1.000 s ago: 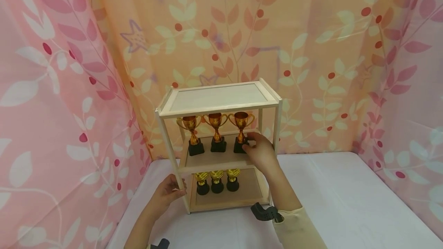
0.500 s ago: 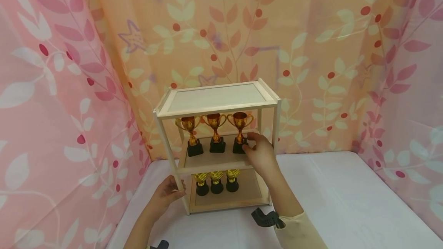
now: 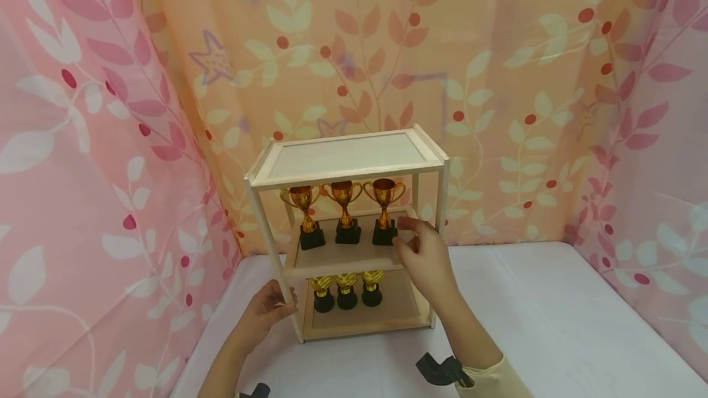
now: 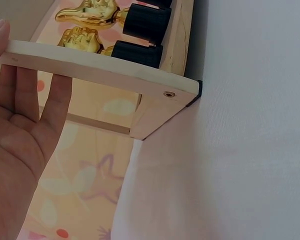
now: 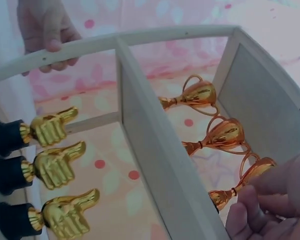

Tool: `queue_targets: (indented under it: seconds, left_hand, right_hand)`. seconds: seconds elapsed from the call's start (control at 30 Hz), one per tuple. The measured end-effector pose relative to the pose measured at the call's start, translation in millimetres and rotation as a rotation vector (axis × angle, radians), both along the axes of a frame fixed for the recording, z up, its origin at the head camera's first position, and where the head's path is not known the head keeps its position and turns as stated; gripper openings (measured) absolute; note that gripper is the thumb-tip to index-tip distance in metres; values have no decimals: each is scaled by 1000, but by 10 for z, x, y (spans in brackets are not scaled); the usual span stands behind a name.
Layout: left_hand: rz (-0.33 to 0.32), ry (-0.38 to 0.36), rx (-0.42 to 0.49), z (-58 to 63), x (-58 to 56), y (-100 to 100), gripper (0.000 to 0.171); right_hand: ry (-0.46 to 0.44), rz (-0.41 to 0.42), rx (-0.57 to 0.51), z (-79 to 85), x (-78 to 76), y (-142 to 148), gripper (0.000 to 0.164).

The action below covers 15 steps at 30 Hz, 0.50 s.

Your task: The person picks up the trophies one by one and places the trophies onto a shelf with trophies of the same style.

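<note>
A pale wooden three-tier shelf (image 3: 354,266) stands on the white cloth. Gold two-handled trophy cups on black square bases line its middle tier: a left cup (image 3: 310,233), a middle cup (image 3: 347,230) and a right cup (image 3: 384,231). My left hand (image 3: 264,317) grips the front left post (image 4: 100,67), thumb on one side and fingers on the other. Beside the right cup's base is my right hand (image 3: 428,260), thumb and forefinger spread a little apart and holding nothing. On the bottom tier are three gold thumbs-up trophies (image 5: 65,215) with round black bases.
The shelf's top board (image 3: 348,155) overhangs the cups closely. Its right front post (image 3: 442,201) rises next to my right hand. White cloth (image 3: 531,306) spreads around the shelf, and floral curtains (image 3: 498,97) hang behind and at both sides.
My right thumb and fingers have come off the right cup's base, and that hand has drawn slightly right. The cups stay in place; my left hand keeps its hold on the post.
</note>
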<state>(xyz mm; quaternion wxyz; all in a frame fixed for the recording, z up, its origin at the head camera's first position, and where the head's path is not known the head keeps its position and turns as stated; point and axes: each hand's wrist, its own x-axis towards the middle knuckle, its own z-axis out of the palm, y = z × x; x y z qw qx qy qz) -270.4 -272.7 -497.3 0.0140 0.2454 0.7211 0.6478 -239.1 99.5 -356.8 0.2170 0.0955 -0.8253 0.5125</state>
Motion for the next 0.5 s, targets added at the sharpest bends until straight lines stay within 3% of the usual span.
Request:
queue_targets:
  seconds: [0.23,0.5]
  left_hand:
    - [-5,21,-5,-13,-27,-15,23]
    - [-9,26,0,-36,-28,-21,23]
  right_hand:
    - [61,181,-55,-86,137,166,36]
    - [160,288,-22,-242,287,451,32]
